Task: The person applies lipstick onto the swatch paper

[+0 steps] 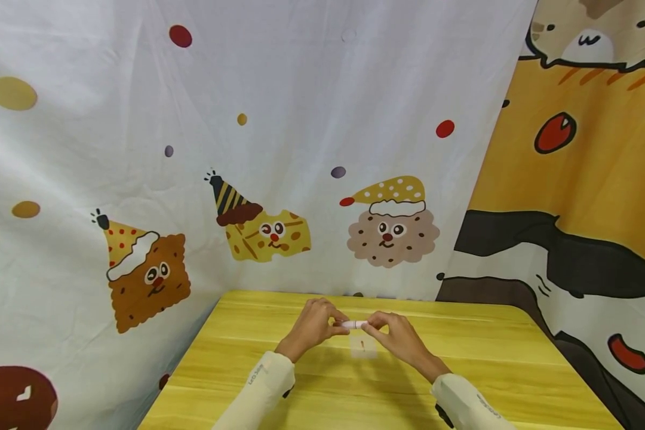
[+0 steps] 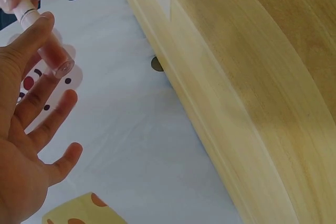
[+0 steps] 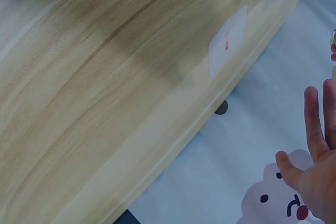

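A lip gloss tube [image 1: 354,324] is held level between both hands above the far part of the table. My left hand [image 1: 314,322] pinches its clear, pink-tinted body [image 2: 53,55] between thumb and index finger, the other fingers spread apart. At the other end, my right hand [image 1: 400,337] pinches the pale cap [image 2: 24,11] with thumb and fingertips. Below the hands lies a small white sheet of paper [image 1: 371,353] with a short red streak on it. In the right wrist view, most of the tube falls outside the picture.
The yellow wood-grain table [image 1: 494,364] has its far edge close beyond the hands. Behind it hangs a white cloth [image 1: 301,71] printed with cartoon snacks and dots, and an orange cartoon print [image 1: 596,179] covers the right side.
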{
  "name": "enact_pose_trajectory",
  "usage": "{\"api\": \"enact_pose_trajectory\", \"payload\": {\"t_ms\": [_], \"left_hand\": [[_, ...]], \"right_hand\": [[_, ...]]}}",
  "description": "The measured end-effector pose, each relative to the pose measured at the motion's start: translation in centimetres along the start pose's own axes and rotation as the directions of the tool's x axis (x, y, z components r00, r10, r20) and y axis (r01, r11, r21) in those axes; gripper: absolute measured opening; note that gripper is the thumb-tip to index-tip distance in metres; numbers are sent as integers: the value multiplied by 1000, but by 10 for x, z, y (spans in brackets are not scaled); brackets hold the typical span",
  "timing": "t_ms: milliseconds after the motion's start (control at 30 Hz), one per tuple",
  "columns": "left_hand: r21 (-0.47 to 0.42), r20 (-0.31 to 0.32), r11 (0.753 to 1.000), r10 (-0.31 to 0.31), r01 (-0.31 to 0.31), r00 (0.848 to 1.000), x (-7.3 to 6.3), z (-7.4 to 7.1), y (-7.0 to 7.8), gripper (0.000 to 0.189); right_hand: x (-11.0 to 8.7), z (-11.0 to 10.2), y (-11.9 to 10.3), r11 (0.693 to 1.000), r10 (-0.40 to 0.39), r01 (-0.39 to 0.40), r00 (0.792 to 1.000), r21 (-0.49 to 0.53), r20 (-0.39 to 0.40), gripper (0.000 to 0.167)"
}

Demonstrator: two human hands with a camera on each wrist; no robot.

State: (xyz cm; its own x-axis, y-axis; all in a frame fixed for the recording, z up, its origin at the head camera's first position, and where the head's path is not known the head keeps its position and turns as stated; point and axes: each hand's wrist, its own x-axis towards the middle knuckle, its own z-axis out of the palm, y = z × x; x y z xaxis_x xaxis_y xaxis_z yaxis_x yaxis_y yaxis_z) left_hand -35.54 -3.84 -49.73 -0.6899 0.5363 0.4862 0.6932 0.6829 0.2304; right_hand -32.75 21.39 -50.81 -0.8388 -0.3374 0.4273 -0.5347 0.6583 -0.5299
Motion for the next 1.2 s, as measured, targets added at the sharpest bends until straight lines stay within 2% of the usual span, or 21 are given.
{"api": "enact_pose_trajectory", "payload": {"t_ms": [200,367,567,933,1200], "left_hand": [[0,0,1000,-5,5,1000,0,-1,0,19],[18,2,1000,-7,7,1000,-2,-1,0,20],[8,3,1000,-8,8,1000,-2,-2,0,21],[-8,8,1000,-11,11,1000,0,-3,3,14],[-6,15,1000,1,-1,1000,1,-1,3,16]], "right_hand": [[0,0,0,1000,16,-16,1000,-10,0,19],[-1,1,4,999,-48,48,999,3,-23,29],[0,0,5,993,-121,122,990,-3,-73,26],[1,2,4,1000,-25,23,998,-19,-62,19],[0,1,3,999,-12,9,998,-42,-55,18]]}}
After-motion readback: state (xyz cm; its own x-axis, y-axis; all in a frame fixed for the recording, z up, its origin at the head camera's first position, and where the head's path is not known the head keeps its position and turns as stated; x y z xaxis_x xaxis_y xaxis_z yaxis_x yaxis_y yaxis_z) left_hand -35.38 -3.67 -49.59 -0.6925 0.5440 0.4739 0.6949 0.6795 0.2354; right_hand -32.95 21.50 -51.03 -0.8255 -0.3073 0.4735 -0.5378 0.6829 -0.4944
